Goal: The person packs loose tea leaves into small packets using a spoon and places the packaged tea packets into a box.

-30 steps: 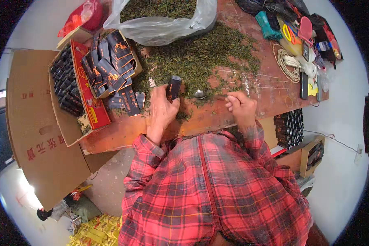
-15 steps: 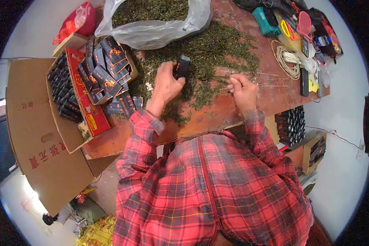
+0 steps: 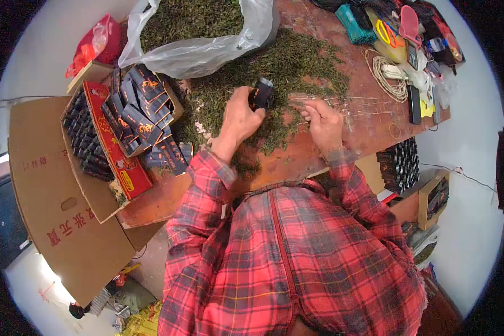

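My left hand (image 3: 239, 120) is closed around a small black packet (image 3: 262, 94), which stands up from the fingers with its opening facing upward. In my right hand (image 3: 325, 123) a thin, pale stick (image 3: 298, 99) is pinched, its far end pointing left toward the packet but apart from it. Crumbled dried leaves (image 3: 305, 59) lie spread under and beyond both hands. Several more thin sticks (image 3: 367, 113) rest on the table to the right of my right hand. What is inside the packet cannot be made out.
A clear plastic bag (image 3: 193, 56) of dried leaves stands at the back. To the left, a box (image 3: 178, 106) holds flat black packets, beside a carton (image 3: 75, 185) of filled-looking ones. Coiled cord (image 3: 383, 78), scissors (image 3: 382, 32) and a pink scoop (image 3: 410, 23) crowd the red table's (image 3: 353, 137) right side.
My left hand has moved right with the packet, whose opening now tips more toward me. My right hand has shifted slightly left with the stick. The whole view has turned a little.
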